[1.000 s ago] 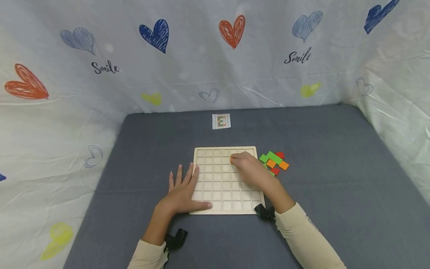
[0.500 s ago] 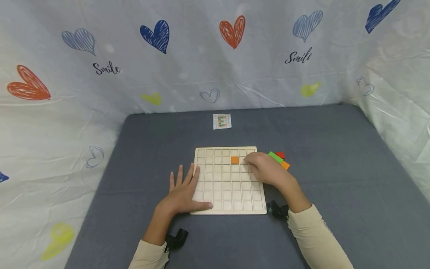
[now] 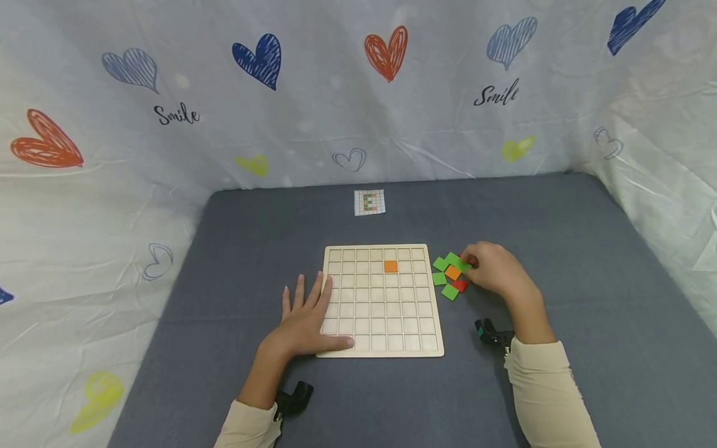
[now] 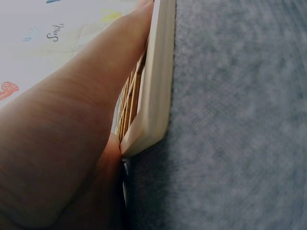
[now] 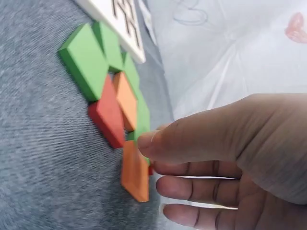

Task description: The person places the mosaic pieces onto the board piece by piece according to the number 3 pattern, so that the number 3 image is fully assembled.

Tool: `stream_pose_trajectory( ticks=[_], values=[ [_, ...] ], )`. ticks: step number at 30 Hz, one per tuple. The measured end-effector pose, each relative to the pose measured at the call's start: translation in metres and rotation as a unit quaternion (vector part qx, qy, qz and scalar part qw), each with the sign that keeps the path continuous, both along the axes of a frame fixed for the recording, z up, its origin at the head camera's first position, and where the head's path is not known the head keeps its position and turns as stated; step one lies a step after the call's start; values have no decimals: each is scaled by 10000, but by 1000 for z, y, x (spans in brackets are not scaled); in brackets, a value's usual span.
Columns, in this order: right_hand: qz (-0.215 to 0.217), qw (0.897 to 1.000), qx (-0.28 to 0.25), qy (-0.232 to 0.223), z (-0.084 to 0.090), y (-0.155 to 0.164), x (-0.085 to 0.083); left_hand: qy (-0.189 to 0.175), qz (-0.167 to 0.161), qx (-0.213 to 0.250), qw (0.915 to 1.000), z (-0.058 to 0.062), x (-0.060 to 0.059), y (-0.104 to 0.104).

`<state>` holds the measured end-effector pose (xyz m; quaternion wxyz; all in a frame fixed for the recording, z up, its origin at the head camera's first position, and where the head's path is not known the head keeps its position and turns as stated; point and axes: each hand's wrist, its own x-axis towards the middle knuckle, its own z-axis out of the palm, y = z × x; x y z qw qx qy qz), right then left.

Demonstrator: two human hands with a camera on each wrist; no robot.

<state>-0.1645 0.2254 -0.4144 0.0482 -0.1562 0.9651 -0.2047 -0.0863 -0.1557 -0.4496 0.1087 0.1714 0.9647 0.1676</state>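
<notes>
The left hand [image 3: 305, 323] lies flat, fingers straight, pressing the wooden grid board's [image 3: 378, 352] 8 o'clock corner. The right hand [image 3: 495, 269], fingers loosely curled, touches the pile of coloured tiles [image 3: 451, 274] at the board's 3 o'clock; whether it grips one, I cannot tell. One orange tile [image 3: 391, 266] sits in the board's second row.

Green, orange and red tiles [image 3: 452, 274]; pale wooden grid board [image 3: 381, 348]; grey tablecloth [image 3: 560, 236]; heart-patterned white backdrop [image 3: 336, 93].
</notes>
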Motion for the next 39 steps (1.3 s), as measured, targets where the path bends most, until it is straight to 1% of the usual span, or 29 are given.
stream_pose_trajectory(
  ticks=[2,8,20,24,30,39],
  values=[
    [-13,10000,6,-4,-2,1,-1,9,2,6,10000,0,0,0],
    [-29,9998,22,174,-6,-3,-3,3,7,-10,10000,0,0,0],
    [-175,9997,-3,177,-10,-10,-1,-10,24,-29,10000,-2,-1,0],
    [-149,9997,10,181,-11,-10,-1,20,20,12,10000,-2,-1,1],
    [-62,9996,-173,222,-9,-8,-3,119,-9,75,9999,-2,-1,0],
    [59,9988,-438,216,-4,-11,-4,4,-12,57,10000,0,0,0]
  ],
)
